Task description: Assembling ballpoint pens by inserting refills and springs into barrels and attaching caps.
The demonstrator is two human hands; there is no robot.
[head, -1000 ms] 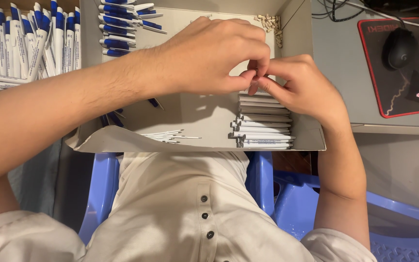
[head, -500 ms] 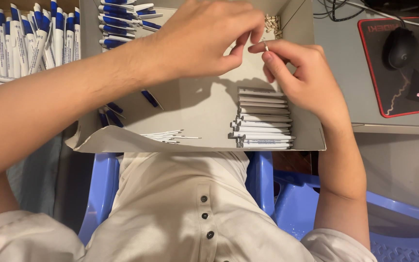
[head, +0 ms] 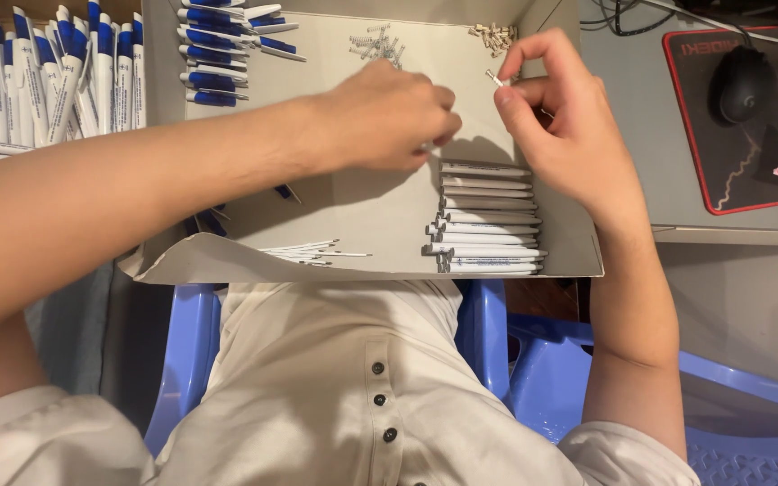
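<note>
A shallow cardboard tray (head: 371, 216) lies across my lap. My right hand (head: 560, 126) is raised over its right side, pinching a tiny white pen part (head: 495, 78) between thumb and forefinger. My left hand (head: 389, 117) reaches across the tray's middle, fingers curled shut just above a stack of white pen barrels (head: 488, 220); what it grips is hidden. Small springs (head: 375, 45) and a heap of little white tips (head: 494, 36) lie at the tray's far edge. Thin refills (head: 303, 252) rest near the front edge.
Blue-and-white pens (head: 222, 45) lie in the tray's far left corner, and many more fill a box (head: 47, 81) to the left. At right, a grey desk holds a black mouse (head: 742, 83) on a red-edged pad. Blue plastic chairs (head: 587, 378) stand below.
My two hands were pressed together over the barrel stack. They have come apart: the right rose toward the far right with a small part, the left shifted left and lower.
</note>
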